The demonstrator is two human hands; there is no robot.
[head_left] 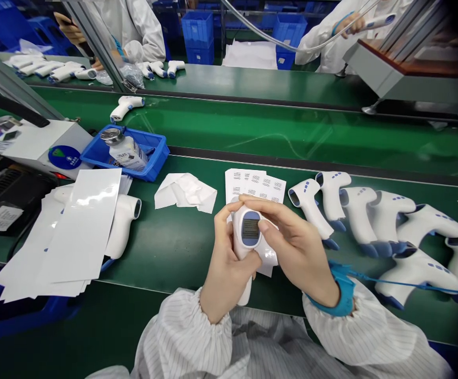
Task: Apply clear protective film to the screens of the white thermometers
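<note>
Upright above the front of the green bench is a white infrared thermometer [237, 236], its blue-framed screen facing me. My left hand [225, 268] is closed around its handle. My right hand [298, 247] grips its head from the other side, with the thumb at the screen's right edge and the fingers over the top. A blue wrist strap [343, 295] circles my right wrist. Partly hidden behind the hands lie sheets of printed labels [266, 184]. Several more white thermometers [390, 213] lie to the right of my right hand.
A crumpled white cloth [185, 192] lies left of the labels. Further left are white sheets [90, 226] over another thermometer [122, 226], and a blue tray [160, 152] holding a bottle [128, 152]. Across the green conveyor [229, 123], two people in white coats work.
</note>
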